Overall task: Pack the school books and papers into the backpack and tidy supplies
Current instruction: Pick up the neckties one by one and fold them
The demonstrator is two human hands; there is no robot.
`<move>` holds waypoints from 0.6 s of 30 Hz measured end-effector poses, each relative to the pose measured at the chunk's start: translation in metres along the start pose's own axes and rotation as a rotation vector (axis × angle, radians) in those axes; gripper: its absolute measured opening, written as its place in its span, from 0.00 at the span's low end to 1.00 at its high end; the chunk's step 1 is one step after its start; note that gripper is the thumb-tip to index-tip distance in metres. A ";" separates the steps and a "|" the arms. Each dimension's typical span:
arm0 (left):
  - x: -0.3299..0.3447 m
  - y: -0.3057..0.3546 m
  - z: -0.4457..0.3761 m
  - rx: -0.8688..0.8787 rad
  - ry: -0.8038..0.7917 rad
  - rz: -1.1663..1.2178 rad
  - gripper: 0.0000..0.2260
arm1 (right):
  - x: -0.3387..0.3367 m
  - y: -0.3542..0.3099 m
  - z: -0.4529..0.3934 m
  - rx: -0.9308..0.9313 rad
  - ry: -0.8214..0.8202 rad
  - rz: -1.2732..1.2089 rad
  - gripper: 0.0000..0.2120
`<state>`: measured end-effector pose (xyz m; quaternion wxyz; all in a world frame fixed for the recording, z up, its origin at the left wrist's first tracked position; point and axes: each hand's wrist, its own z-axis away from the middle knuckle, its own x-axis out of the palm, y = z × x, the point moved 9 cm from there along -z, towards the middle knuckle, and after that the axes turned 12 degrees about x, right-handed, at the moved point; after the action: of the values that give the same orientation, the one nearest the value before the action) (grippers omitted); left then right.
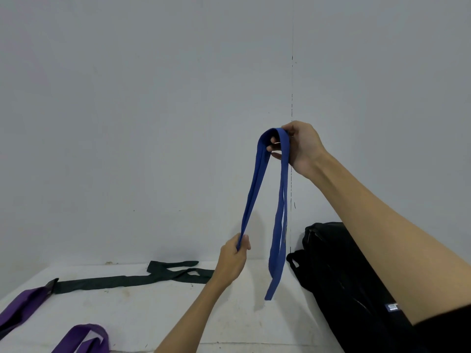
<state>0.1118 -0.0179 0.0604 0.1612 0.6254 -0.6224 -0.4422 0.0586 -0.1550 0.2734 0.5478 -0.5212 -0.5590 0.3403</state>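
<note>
A long blue fabric band (pixel 277 225) hangs folded over the fingers of my right hand (pixel 299 146), which is raised in front of the wall with its thumb pinching the fold. My left hand (pixel 234 258) is lower and grips one strand of the band in its fist, pulling it down toward the table. The other strands dangle free, their ends just above the white table (pixel 158 314). A black backpack (pixel 339 281) lies on the table at the right, partly behind my right forearm.
A dark green band (pixel 132 278) lies stretched along the back of the table. Two purple bands rest at the left, one near the edge (pixel 20 309) and one at the front (pixel 84 337). A plain grey wall stands right behind the table.
</note>
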 end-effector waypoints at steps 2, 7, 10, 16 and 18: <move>-0.002 -0.002 -0.001 -0.032 0.015 0.016 0.14 | 0.004 -0.001 0.001 -0.003 -0.005 -0.011 0.11; -0.009 -0.009 0.000 -0.089 0.115 0.063 0.17 | 0.012 -0.008 0.003 -0.018 -0.019 -0.053 0.11; -0.012 -0.015 0.004 -0.100 0.156 0.078 0.16 | 0.012 -0.012 0.003 -0.030 -0.010 -0.063 0.11; -0.005 -0.031 0.012 -0.189 0.131 0.096 0.14 | 0.012 -0.009 0.003 -0.012 -0.015 -0.062 0.09; -0.001 -0.029 0.008 -0.241 0.074 0.121 0.03 | 0.013 -0.006 0.002 0.003 -0.036 -0.054 0.09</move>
<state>0.1244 -0.0095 0.0342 0.2844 0.5788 -0.5950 -0.4796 0.0573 -0.1437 0.2820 0.5475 -0.4990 -0.5821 0.3353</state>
